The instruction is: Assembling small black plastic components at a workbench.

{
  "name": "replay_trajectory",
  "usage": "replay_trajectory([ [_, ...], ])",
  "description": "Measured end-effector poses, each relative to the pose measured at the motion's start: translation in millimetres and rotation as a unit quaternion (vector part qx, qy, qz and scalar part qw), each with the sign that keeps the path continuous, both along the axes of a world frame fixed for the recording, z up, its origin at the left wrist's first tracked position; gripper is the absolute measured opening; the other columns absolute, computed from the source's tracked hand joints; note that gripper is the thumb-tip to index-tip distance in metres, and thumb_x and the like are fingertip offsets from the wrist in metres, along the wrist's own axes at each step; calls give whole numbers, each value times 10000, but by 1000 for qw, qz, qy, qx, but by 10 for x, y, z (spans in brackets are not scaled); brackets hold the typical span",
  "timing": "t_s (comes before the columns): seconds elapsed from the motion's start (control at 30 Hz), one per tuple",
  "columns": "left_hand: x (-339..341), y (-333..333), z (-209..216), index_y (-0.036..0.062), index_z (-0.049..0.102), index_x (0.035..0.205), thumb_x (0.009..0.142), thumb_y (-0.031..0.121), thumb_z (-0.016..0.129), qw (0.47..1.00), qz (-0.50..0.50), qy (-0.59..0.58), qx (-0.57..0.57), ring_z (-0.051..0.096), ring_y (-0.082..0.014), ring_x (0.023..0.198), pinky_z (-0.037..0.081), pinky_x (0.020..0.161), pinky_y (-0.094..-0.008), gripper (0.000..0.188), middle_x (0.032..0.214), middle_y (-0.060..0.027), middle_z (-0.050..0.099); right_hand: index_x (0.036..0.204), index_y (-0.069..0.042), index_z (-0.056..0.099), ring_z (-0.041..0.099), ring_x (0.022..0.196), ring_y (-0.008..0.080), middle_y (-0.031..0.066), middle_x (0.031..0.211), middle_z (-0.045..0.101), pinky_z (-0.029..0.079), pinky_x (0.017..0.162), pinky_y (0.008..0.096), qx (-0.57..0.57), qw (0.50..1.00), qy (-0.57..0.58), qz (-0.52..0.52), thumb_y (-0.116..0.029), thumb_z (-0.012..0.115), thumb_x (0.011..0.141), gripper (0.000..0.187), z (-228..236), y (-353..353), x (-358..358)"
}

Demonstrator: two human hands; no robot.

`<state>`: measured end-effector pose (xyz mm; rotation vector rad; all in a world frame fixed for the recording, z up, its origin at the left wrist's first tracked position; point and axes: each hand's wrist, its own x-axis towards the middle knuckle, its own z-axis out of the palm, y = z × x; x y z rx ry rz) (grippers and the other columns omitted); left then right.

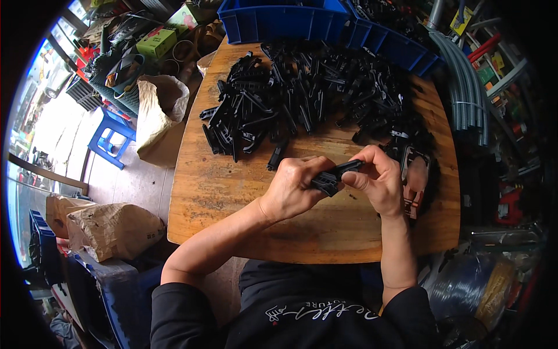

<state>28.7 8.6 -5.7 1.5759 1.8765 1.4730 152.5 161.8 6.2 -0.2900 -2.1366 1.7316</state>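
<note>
Above the near half of the wooden table (221, 203), my left hand (293, 189) is closed around one end of a black plastic part (328, 182). Thumb and fingers of my right hand (376, 179) pinch the far end of this dark, elongated part, which lies at a slant between both hands. My fingers cover some of it, so its full shape cannot be made out. Just beyond my hands spreads a heap of similar black plastic parts (308, 87), and one loose part (278, 155) lies at its near edge, close to my left hand.
Blue plastic bins (285, 26) stand at the table's far edge. Right of my right hand lies a shiny, dark-rimmed object (415, 180) of unclear kind. A blue stool (112, 137) and paper sacks (116, 230) are on the left; grey hoses (467, 99) hang at the right.
</note>
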Motion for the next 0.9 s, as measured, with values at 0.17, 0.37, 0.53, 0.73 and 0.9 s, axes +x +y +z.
replay_trajectory([
  [0.17, -43, 8, 83, -23, 626, 970, 752, 88, 705, 990, -112, -41, -71, 616, -175, 622, 480, 581, -299, 258, 740, -122, 648, 668, -61, 551, 422, 552, 34, -39, 618, 505, 308, 487, 194, 72, 993, 32, 89, -279, 824, 686, 350, -49, 145, 26],
  [0.37, -119, -81, 288, -30, 639, 909, 737, 77, 725, 949, -84, -270, -140, 584, -110, 590, 477, 526, -253, 220, 694, -61, 615, 692, -50, 557, 447, 631, 69, -3, 681, 528, 333, 564, 217, 18, 993, 56, 106, -279, 816, 690, 345, 34, 76, -101],
  [0.53, -171, -71, 224, -16, 638, 906, 729, 120, 742, 993, -55, -95, -51, 594, -141, 595, 462, 553, -296, 246, 661, -91, 605, 777, -33, 576, 499, 725, 92, 4, 733, 537, 380, 645, 215, 116, 989, 68, 70, -286, 814, 690, 359, 164, 8, -163],
  [0.73, -240, -71, 189, -16, 621, 947, 739, 123, 729, 995, -52, -4, 84, 591, -163, 674, 458, 617, -309, 273, 745, -129, 629, 879, -38, 604, 525, 736, 95, 18, 816, 594, 419, 660, 233, 234, 955, 164, 80, -309, 736, 772, 320, 239, -1, -221],
  [0.9, -383, -147, 73, 15, 586, 1034, 781, 110, 694, 946, 76, -311, -43, 596, -108, 693, 472, 576, -268, 291, 788, -71, 635, 1131, 7, 573, 584, 818, 189, 122, 1005, 643, 464, 751, 264, 269, 959, -6, -92, -261, 596, 894, 359, 281, 238, -412],
])
